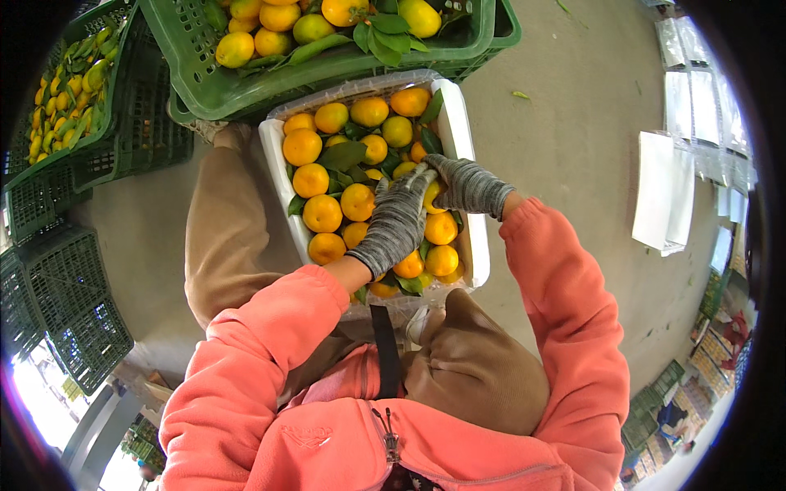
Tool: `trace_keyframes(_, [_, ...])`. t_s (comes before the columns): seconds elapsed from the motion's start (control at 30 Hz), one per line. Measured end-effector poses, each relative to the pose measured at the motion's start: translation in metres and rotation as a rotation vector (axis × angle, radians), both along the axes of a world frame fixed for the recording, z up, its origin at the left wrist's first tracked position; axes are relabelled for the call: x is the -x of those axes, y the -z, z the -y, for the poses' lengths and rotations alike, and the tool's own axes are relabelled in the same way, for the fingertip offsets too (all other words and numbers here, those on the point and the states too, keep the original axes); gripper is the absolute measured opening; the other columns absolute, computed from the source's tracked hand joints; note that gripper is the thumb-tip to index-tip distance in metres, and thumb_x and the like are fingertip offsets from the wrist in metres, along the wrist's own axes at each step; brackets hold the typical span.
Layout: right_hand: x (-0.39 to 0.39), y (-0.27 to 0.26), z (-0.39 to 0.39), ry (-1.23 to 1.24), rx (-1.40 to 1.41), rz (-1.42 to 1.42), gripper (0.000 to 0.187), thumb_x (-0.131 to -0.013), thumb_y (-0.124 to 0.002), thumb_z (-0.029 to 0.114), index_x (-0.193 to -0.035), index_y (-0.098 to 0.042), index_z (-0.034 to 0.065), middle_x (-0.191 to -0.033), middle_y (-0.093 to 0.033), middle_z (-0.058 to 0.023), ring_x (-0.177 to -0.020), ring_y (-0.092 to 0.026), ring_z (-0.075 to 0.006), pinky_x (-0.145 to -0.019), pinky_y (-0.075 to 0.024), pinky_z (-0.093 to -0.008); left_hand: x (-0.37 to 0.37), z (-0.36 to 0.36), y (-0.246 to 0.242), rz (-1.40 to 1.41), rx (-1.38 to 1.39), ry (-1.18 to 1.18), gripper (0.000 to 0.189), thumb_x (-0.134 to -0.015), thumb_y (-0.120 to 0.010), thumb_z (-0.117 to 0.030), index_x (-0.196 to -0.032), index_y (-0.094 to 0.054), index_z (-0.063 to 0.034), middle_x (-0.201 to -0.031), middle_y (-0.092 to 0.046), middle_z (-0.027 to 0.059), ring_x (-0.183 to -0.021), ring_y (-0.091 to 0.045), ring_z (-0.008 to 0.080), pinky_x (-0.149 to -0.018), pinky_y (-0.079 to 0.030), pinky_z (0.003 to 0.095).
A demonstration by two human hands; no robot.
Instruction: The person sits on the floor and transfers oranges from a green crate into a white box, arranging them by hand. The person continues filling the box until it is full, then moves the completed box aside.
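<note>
A white foam box [457, 123] lined with clear plastic stands before me, filled with orange citrus fruits [322, 213] and green leaves [342, 156]. Across the fruit at its middle lies my left hand [399, 212], in a grey knit glove, fingers pointing to the far right. My right hand [463, 184], gloved alike, reaches in over the right wall. Its fingers touch a yellow-orange fruit [434, 196] beside the left fingertips. Both hands meet around that fruit; the undersides of the fingers are hidden, so how firmly either one grips it is unclear.
Beyond the box stands a stacked green plastic crate [215, 92] of leafy citrus. Another filled crate [113, 116] is at the far left, above dark crates [70, 270]. White foam boxes [663, 190] lie on the floor at right. Small, blurred people appear near the lower right rim.
</note>
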State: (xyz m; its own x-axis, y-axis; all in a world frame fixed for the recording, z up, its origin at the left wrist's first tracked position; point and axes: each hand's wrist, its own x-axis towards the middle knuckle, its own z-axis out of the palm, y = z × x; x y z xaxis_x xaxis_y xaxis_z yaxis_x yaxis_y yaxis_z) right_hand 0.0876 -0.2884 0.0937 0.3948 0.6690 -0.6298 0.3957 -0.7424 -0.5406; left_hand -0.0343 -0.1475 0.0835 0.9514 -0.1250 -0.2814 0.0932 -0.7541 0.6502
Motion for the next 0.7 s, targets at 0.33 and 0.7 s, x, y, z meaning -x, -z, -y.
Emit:
trace_keyframes(0.33, [0.04, -0.033, 0.018, 0.259, -0.035, 0.088, 0.053, -0.075, -0.074, 0.02, -0.121, -0.053, 0.0062, -0.099, -0.065, -0.0186, -0.093, -0.064, -0.0353, -0.081, -0.052, -0.042, -0.014, 0.004, 0.011, -0.108, -0.141, 0.115, 0.044, -0.091, -0.054, -0.015, -0.135, -0.049, -0.0167, -0.139, -0.049, 0.0061, -0.128, -0.046, 0.0234, -0.11, -0.022, 0.0588])
trace_keyframes(0.7, [0.095, -0.049, 0.03, 0.252, 0.175, -0.034, 0.027, -0.082, -0.07, 0.023, -0.1, -0.059, 0.007, -0.087, -0.066, -0.0166, -0.082, -0.064, -0.0356, -0.073, -0.0513, -0.0427, -0.005, 0.009, 0.023, 0.04, -0.216, 0.092, 0.046, -0.091, -0.054, -0.014, -0.137, -0.048, -0.0224, -0.141, -0.049, 0.0048, -0.126, -0.049, 0.0226, -0.111, -0.022, 0.0588])
